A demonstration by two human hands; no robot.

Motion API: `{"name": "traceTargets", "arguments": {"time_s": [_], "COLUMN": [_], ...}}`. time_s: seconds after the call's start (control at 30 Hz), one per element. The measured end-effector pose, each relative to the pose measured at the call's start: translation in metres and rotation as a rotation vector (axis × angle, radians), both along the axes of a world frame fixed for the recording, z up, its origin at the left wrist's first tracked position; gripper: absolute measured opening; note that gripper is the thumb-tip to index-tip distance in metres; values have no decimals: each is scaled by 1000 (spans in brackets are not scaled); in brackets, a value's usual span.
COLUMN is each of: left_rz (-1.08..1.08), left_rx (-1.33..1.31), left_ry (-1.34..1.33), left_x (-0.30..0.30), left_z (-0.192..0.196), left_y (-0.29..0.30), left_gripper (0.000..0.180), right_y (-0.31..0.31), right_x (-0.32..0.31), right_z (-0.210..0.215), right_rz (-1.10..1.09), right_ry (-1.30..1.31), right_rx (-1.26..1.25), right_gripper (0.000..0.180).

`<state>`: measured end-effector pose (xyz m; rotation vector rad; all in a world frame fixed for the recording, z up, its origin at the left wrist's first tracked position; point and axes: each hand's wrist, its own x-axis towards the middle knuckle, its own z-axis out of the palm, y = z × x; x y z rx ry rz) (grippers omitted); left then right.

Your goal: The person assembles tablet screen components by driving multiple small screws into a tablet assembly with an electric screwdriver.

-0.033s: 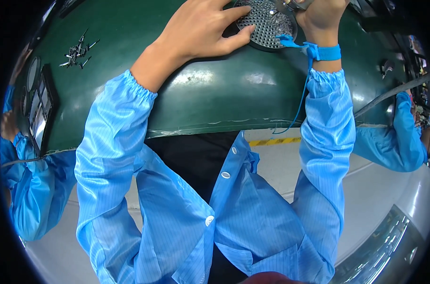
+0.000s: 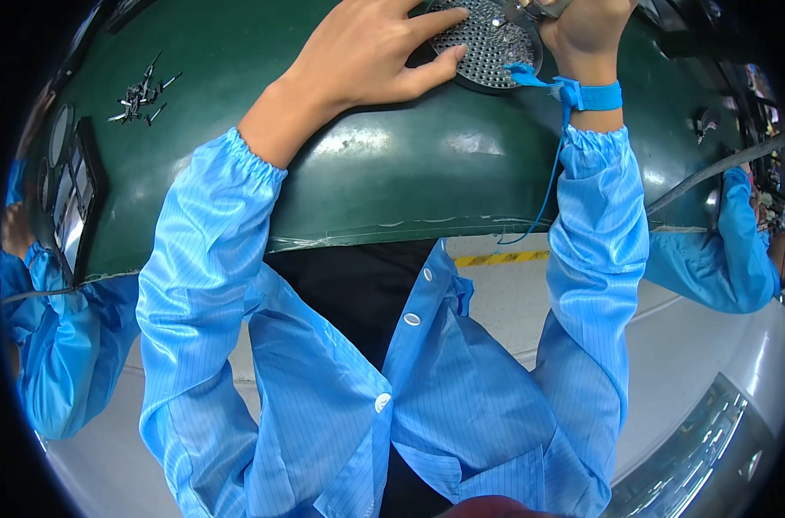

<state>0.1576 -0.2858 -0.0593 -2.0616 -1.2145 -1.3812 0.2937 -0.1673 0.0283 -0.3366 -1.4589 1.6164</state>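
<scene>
At the top edge, my left hand is open, its thumb and index finger spread over the left side of a round dark plate covered in small raised metal dots or holes. Some loose, shiny little pieces sit on the plate's right part. My right hand, wearing a blue wrist strap with a thin cord, is closed around a shiny metal object above the plate's right rim. The picture's top edge cuts off part of that object and both hands, so its kind is unclear.
A heap of small dark and silver pins lies on the green mat at the left. A black-framed tray stands beyond it. A grey cable crosses at the right. Blue-sleeved co-workers sit on both sides.
My left index fingertip has shifted slightly to the right over the plate. The right hand looks unmoved.
</scene>
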Motion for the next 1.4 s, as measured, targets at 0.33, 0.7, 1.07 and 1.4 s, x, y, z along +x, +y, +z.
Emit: {"name": "traceTargets", "arguments": {"time_s": [0.33, 0.7, 1.07, 1.4], "left_rz": [98, 91, 222, 221], "left_rx": [-190, -34, -194, -355], "left_ry": [147, 198, 142, 138], "left_x": [2, -10, 2, 0], "left_z": [17, -3, -3, -2], "left_y": [-13, -6, -11, -12], "left_gripper": [35, 36, 31, 37], "right_y": [4, -3, 2, 6], "right_x": [1, -5, -3, -6], "right_z": [-3, -2, -13, -15], "right_rz": [25, -1, 16, 37], "right_ry": [15, -7, -6, 6], "right_rx": [43, 5, 9, -11], "right_gripper": [24, 21, 20, 21]}}
